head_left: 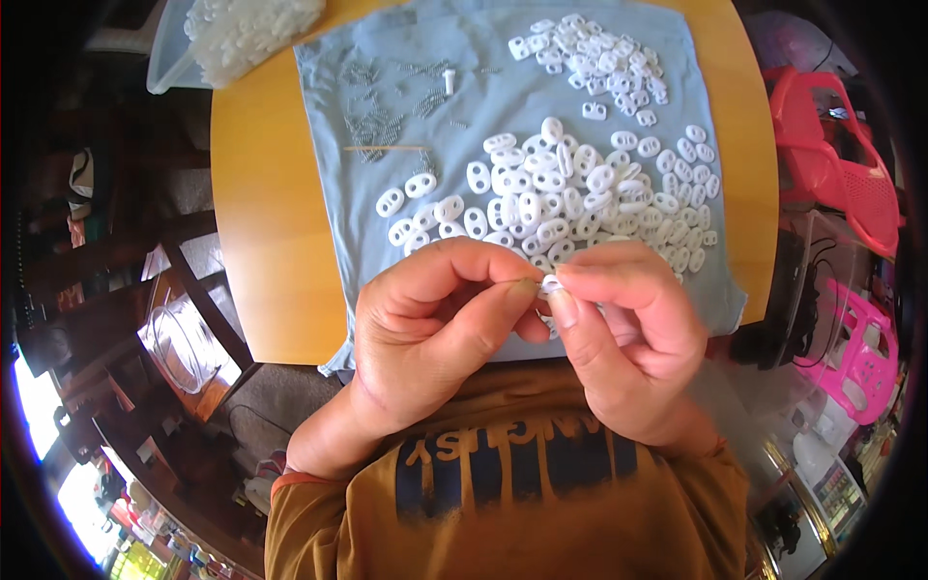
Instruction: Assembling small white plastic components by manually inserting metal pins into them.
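Just in front of my chest, my two hands meet fingertip to fingertip over a small white plastic piece (550, 284). My right hand (638, 338) pinches this piece between thumb and fingers. My left hand (435, 324) is closed in a pinch against its left side; whatever lies between those fingertips is too small to tell. Right beyond the hands spreads a heap of white oval two-hole plastic pieces (529, 208), partly hidden by my fingers. Farther back at the right lies a pile of smaller white two-hole pieces (619, 72). Tiny metal springs (372, 128) are scattered at the far left.
A light blue cloth (338, 217) covers much of the wooden table (261, 242). Near the springs lie a thin wooden stick (387, 148) and a white peg (449, 82). A clear tub (169, 58) holds a bag of white pieces (246, 34). A red plastic chair (836, 159) stands right.
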Demonstrator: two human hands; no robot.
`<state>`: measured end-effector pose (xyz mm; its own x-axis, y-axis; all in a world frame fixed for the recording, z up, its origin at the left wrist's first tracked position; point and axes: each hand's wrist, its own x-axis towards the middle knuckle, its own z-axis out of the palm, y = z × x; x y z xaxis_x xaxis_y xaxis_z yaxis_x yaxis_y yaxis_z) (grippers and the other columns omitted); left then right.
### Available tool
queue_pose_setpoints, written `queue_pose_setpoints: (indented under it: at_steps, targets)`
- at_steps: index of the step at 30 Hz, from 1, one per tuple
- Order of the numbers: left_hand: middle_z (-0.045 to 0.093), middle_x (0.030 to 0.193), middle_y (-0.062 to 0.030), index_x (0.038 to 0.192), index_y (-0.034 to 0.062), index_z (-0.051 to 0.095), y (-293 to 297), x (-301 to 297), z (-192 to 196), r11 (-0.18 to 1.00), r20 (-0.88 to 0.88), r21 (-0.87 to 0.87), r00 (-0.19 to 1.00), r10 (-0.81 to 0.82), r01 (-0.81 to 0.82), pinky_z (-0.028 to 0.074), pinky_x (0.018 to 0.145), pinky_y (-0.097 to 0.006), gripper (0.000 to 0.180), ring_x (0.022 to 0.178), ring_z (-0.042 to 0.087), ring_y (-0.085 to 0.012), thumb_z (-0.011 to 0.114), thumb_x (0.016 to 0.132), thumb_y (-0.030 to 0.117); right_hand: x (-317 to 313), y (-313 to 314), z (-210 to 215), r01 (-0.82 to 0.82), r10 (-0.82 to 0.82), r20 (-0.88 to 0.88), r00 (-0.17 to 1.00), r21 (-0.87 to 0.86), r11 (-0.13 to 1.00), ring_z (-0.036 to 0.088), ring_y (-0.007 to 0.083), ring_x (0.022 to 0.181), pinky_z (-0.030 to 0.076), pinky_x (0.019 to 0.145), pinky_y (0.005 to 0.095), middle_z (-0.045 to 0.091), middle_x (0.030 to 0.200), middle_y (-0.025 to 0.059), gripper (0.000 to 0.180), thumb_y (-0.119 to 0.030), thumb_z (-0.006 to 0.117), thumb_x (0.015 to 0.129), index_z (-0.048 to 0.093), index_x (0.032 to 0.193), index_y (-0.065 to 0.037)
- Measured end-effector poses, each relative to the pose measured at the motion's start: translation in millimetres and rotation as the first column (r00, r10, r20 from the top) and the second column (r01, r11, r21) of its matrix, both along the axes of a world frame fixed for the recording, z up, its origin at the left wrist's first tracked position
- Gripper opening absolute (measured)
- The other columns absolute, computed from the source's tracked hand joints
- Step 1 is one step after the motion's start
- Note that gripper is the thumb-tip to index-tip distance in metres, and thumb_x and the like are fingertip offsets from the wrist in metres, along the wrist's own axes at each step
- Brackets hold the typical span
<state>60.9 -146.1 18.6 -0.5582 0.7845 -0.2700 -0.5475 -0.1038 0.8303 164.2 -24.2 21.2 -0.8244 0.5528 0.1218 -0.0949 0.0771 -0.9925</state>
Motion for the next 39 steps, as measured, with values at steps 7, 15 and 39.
queue_pose_setpoints:
  at_steps: [7, 15, 39]
  targets:
    - [0.063, 0.088, -0.0091, 0.098, -0.0048, 0.058, 6, -1, 3, 0.998, 0.026, 0.059, 0.999, -0.034, 0.032, 0.052, 0.069, -0.023, 0.012, 0.077, 0.062, -0.0131, 0.054, 0.087, -0.004, -3, 5, 6, 0.043, -0.022, -0.104, 0.994, 0.205, 0.978, 0.059, 0.0163, 0.063, 0.047, 0.056, 0.0245, 0.061, 0.079, 0.0106, 0.023, 0.012, 0.059, 0.074, 0.061, 0.096, 0.002]
    - [0.063, 0.092, -0.0095, 0.102, -0.005, 0.058, 3, -10, 4, 0.988, 0.025, 0.09, 0.992, -0.127, 0.124, 0.051, 0.071, -0.024, 0.017, 0.079, 0.062, -0.0132, 0.056, 0.085, -0.005, -3, 10, 4, -0.032, 0.04, -0.12, 0.992, 0.07, 0.997, 0.06, 0.0133, 0.065, 0.047, 0.057, 0.0235, 0.061, 0.084, 0.0103, 0.018, 0.011, 0.056, 0.079, 0.06, 0.095, 0.003]
    - [0.058, 0.076, -0.0037, 0.082, 0.002, 0.06, 0, -3, 0, 0.995, -0.366, -0.002, 0.926, 0.089, -0.097, 0.042, 0.058, -0.024, 0.012, 0.063, 0.052, -0.0111, 0.064, 0.074, -0.005, -9, 2, 10, -0.105, 0.125, 0.04, 0.991, -0.324, 0.94, 0.051, 0.0081, 0.077, 0.042, 0.07, 0.0216, 0.056, 0.086, 0.005, 0.008, 0.003, 0.058, 0.084, 0.054, 0.091, 0.002]
